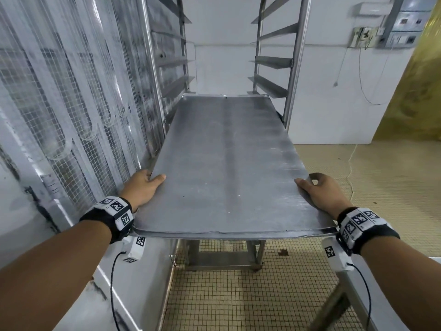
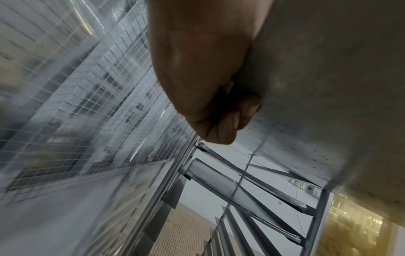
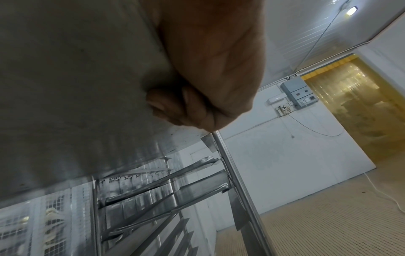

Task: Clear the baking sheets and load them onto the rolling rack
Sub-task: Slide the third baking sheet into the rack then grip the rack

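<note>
A large bare grey baking sheet point(image 1: 226, 163) lies level, its far end between the uprights of the steel rolling rack point(image 1: 296, 58) and its near end sticking out toward me. My left hand point(image 1: 143, 187) grips the sheet's left edge, thumb on top and fingers curled underneath point(image 2: 228, 124). My right hand point(image 1: 319, 189) grips the right edge the same way, fingers curled under the sheet point(image 3: 175, 107). The sheet's underside point(image 2: 328, 86) fills the upper part of both wrist views. Empty angled rack runners point(image 3: 197, 187) show below it.
A wire-mesh panel with plastic covering point(image 1: 71, 103) stands close on the left. A white wall point(image 1: 334, 91) with an electrical box point(image 1: 405, 22) and hanging cable is behind the rack. A yellow strip curtain point(image 1: 417, 91) hangs at right. Tiled floor point(image 1: 262, 295) lies below.
</note>
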Demonstrator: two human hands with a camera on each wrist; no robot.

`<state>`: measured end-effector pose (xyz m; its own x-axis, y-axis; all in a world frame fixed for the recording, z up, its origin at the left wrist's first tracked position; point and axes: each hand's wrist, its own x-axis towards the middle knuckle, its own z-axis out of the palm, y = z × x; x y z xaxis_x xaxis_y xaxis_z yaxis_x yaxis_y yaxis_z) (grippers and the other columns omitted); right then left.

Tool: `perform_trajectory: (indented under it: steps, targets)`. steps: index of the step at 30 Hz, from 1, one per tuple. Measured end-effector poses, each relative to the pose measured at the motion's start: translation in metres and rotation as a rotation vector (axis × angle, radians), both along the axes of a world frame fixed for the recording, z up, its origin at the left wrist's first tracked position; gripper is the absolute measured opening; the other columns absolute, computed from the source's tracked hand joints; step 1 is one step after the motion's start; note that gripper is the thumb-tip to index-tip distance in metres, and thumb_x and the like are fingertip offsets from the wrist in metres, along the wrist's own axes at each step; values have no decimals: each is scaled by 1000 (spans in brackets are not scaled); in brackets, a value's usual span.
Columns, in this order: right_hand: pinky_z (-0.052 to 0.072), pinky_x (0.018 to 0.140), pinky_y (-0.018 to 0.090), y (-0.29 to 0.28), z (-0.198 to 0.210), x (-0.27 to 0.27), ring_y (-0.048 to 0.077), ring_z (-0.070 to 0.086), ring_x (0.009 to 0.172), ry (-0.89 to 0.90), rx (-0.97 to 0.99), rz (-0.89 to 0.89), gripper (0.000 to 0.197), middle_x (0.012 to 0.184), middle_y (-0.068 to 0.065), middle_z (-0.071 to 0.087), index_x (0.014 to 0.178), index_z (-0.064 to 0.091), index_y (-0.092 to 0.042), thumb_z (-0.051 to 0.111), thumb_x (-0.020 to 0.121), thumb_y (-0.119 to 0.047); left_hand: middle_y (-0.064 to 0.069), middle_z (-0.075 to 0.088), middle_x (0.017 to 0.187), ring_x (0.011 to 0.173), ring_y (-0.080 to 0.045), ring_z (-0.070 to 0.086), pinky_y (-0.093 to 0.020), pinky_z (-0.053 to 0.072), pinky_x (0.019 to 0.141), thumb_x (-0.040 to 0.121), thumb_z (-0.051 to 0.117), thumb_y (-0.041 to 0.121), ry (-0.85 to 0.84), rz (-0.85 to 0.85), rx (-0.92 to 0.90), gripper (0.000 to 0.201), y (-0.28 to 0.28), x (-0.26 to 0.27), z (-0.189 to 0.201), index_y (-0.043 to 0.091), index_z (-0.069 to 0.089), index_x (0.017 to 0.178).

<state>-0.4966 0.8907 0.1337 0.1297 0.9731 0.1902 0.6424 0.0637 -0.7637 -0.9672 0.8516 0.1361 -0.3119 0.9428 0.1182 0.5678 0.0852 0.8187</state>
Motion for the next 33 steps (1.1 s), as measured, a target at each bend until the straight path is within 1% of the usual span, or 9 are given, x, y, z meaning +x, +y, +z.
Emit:
perform_trajectory:
  steps: [4,7,13,17,20,22,25,30,33]
  targets:
    - [44,63,28,24,0,2,20,65,69,19,-12,13,42,82,5,72,110,63,-11,66,91,-48,2,75,94,86,-23,72,-44,58,84,72,62,71,-3,-1,9,61,23,-9,-4,19,71,102]
    - [46,61,27,43,-2,3,19,65,64,45,-22,13,42,77,4,73,106,66,-10,68,89,-48,1,74,93,83,-20,72,-38,57,80,87,65,53,-1,-5,8,39,33,-3,3,17,69,102]
    - [51,69,31,70,4,-3,24,68,75,31,-21,15,37,84,7,72,104,61,-14,68,90,-47,8,66,82,81,-20,67,-31,50,71,94,63,36,21,16,30,16,60,0,10,20,63,89]
    - [58,80,44,88,3,-5,30,72,85,67,-30,18,44,90,8,74,107,63,-15,69,85,-53,12,62,81,74,-11,61,-26,45,64,96,62,33,22,18,68,14,73,3,13,19,62,98]
    - [50,72,32,97,6,-8,25,68,84,19,-28,15,34,92,7,71,105,59,-17,67,91,-46,9,65,83,79,-17,65,-32,51,76,96,62,33,12,18,73,13,85,-1,12,21,63,91]
    - [53,74,35,106,6,-9,28,69,84,24,-33,21,41,91,7,72,105,61,-13,67,89,-49,4,68,86,82,-22,67,-37,54,81,95,63,34,-1,16,68,13,94,-4,11,24,63,86]
    - [56,77,38,117,7,-8,28,71,85,33,-53,26,49,92,7,73,112,64,-11,66,87,-54,-4,70,93,85,-24,68,-37,54,81,94,64,36,7,29,69,22,103,-7,10,15,65,96]
    - [49,64,27,117,14,-5,15,68,75,40,-77,64,49,89,-1,73,112,66,-13,67,87,-55,-3,70,92,85,-23,68,-36,53,81,94,64,35,0,16,82,20,110,-8,10,15,65,98]
    - [53,73,34,108,20,-1,20,69,80,25,-57,74,56,93,1,73,128,63,-14,66,89,-55,0,69,88,85,-25,68,-38,54,84,94,64,34,-3,9,87,17,109,-9,10,17,66,95]
